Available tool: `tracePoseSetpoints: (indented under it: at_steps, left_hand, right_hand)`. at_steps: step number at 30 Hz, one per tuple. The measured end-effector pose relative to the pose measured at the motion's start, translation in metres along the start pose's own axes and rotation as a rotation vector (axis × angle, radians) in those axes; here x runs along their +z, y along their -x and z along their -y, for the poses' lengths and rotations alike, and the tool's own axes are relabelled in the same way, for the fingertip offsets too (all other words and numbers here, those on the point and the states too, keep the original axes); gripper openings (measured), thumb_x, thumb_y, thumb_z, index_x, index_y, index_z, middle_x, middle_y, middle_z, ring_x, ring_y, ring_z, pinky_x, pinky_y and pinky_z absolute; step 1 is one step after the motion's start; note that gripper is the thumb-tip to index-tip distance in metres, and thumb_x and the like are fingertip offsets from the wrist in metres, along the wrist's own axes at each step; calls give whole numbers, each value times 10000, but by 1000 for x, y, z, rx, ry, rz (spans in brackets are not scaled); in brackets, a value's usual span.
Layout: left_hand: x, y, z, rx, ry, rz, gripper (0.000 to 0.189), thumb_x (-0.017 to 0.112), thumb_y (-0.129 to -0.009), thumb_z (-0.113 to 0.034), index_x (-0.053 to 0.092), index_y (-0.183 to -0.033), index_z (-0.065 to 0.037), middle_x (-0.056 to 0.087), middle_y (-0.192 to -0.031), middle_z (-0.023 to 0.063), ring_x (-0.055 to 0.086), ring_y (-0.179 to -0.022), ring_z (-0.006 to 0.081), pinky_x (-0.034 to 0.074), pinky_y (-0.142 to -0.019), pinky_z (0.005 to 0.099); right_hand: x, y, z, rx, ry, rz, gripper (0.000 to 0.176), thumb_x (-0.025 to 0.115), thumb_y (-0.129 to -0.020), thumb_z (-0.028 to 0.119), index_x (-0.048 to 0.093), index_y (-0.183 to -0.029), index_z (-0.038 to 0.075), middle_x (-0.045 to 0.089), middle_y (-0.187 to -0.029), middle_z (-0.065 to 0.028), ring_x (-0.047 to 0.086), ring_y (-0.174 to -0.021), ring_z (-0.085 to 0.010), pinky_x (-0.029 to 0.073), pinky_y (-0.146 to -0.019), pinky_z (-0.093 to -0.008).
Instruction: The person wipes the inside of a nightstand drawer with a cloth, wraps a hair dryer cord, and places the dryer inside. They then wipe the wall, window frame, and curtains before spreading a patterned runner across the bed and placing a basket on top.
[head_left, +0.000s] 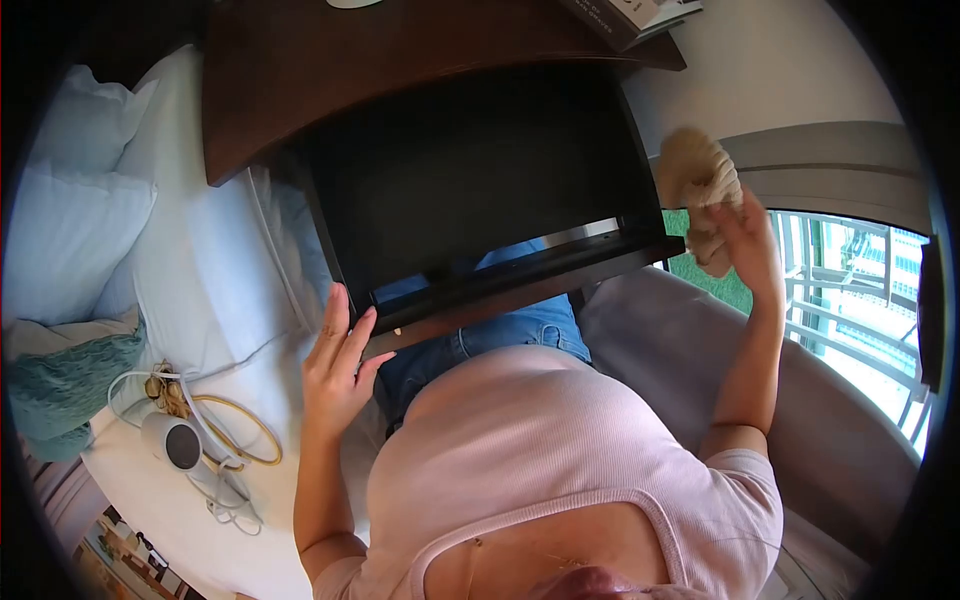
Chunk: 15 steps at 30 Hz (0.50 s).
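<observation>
Jutting from under the brown surface, the black drawer has the left hand, fingers loosely apart, at its front corner; past its other side, the right hand grips a beige cloth.

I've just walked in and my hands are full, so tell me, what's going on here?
A person is at a dark wooden desk with its black-lined drawer pulled open. Their right hand grips a bunched beige cloth, held up just beyond the drawer's right side. Their left hand is at the drawer's front left corner, fingers loosely spread. A bed stands to the left.
</observation>
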<state>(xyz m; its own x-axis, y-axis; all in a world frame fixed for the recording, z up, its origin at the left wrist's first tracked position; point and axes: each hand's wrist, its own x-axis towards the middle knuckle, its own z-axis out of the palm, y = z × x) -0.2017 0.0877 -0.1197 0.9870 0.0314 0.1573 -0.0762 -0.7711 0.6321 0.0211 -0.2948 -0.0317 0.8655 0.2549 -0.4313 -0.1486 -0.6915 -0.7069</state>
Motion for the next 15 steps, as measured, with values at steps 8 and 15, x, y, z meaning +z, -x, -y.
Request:
tracePoseSetpoints:
  at_steps: [8, 15]
  left_hand:
    - [-4, -4, -1, 26, 20, -4, 388, 737, -630, -36, 624, -999, 4, 415, -1312, 234, 497, -1136, 363, 461, -877, 362]
    - [-2, -2, -4, -15, 34, 0, 374, 742, -652, -54, 628, -1004, -3, 419, -1303, 240, 455, -1185, 347, 453, -903, 369]
  right_hand:
    - [61, -67, 1, -275, 555, -225, 505, 541, -843, 201, 345, -1228, -60, 493, -1115, -305, 500, -1018, -452, 422, -834, -461]
    - [51, -158, 14, -249, 295, -319, 522, 562, -813, 397, 534, -1002, -89, 589, -900, -291, 574, -863, -419, 453, -767, -438]
